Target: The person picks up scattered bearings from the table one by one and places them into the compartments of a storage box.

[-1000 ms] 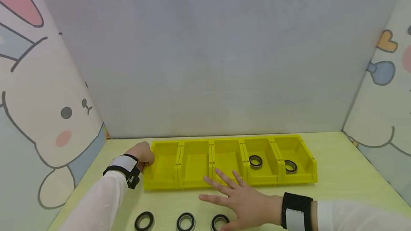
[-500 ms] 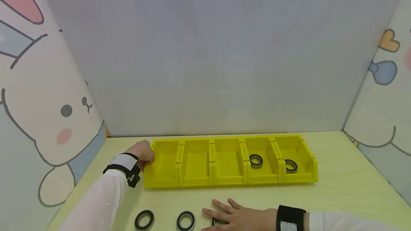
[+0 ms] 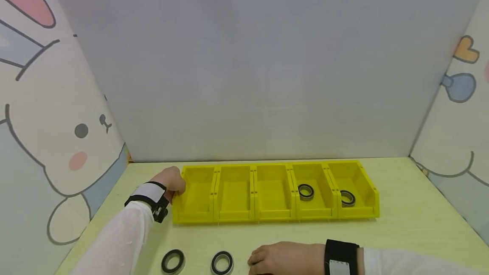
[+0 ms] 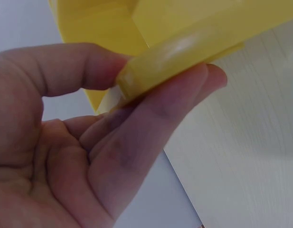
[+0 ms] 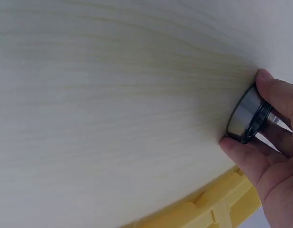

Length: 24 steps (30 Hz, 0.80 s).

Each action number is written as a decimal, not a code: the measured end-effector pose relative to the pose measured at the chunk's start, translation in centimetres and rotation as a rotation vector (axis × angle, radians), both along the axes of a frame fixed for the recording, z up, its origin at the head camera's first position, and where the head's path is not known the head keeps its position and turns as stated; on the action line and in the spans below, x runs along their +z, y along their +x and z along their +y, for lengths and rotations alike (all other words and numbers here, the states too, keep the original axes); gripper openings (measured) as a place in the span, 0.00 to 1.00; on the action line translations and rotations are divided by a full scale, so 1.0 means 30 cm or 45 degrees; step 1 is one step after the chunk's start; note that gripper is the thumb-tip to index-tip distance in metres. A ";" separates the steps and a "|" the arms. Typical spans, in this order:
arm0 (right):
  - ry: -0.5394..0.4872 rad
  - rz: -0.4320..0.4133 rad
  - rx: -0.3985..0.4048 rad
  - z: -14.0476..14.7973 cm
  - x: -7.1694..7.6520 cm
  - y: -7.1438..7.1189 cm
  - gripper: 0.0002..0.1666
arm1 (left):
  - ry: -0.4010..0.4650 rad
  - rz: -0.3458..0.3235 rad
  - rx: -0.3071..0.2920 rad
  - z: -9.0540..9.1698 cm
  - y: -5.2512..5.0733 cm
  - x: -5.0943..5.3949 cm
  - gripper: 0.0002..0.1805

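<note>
Ring [image 5: 246, 116] at the table [image 3: 412, 203] surface, pinched by the right hand [image 3: 282, 258], which was spread earlier; the grasping step thus appears complete. Left hand [image 3: 170, 179] pinches the leftmost bin [image 3: 192, 217] by its wall.

This looks like a little work booth. A pale table [image 3: 412, 211] lies under the fingers [image 3: 257, 257] of the right hand [image 3: 282, 259]. Past them sit five yellow bins [image 3: 274, 215] in a row, then a plain grey wall [image 3: 252, 71]. A bunny wall [image 3: 46, 152] stands to the fingers' left, another cartoon wall [image 3: 454, 139] to their right.
</note>
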State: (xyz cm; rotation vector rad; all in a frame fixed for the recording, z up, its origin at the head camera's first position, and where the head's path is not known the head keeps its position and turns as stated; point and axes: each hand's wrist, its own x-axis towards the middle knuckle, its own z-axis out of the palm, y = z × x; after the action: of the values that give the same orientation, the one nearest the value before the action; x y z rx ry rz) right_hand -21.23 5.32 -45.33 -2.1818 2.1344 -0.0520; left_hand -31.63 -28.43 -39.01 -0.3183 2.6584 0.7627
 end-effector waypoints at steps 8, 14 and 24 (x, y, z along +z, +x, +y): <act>0.297 0.033 -0.106 -0.043 0.094 -0.038 0.11 | -0.022 0.005 0.003 0.001 -0.003 -0.003 0.12; 0.443 -0.052 -0.173 -0.030 0.175 -0.081 0.17 | 0.008 -0.001 0.014 0.009 0.007 0.000 0.13; 0.496 -0.140 -0.438 0.024 0.306 -0.147 0.24 | -0.036 -0.002 -0.012 0.000 0.001 -0.001 0.10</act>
State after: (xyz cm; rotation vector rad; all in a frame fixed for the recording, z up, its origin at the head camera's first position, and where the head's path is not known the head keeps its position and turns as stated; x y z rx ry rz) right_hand -25.62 6.03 -36.15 -1.5546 2.2073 0.1987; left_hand -31.61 -28.43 -39.05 -0.3131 2.6691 0.7223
